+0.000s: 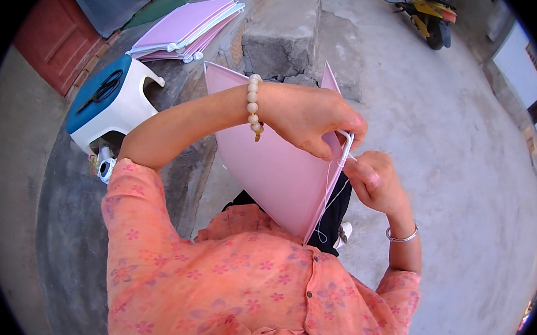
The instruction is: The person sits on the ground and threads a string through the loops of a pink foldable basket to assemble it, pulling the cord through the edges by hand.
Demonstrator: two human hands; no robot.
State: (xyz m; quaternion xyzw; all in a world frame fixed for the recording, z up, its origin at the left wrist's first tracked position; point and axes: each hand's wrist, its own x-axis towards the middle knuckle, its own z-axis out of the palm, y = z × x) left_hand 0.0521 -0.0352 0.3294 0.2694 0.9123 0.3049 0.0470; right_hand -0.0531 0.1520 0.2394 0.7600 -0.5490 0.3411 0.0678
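Observation:
A pink paper bag (269, 161) leans across my lap, its long edge running down toward my shirt. My left hand (312, 121), a beaded bracelet at its wrist, is closed over the bag's right edge and a bent white cord (347, 142) there. Just to the right, my right hand (374, 181) is closed in a pinch at the short end of the same cord. From this spot a thin white string (323, 216) hangs along the bag's edge and ends in a loop near my leg. The fingertips of my right hand are partly hidden.
A white stool (124, 98) with a blue top stands at left, black scissors (105, 87) on it. Beside it sits a small white roll-like thing (105, 165). Similar pink bags (185, 25) are stacked behind. A concrete step (281, 34) lies ahead; a yellow-black motorbike (430, 17) stands far right.

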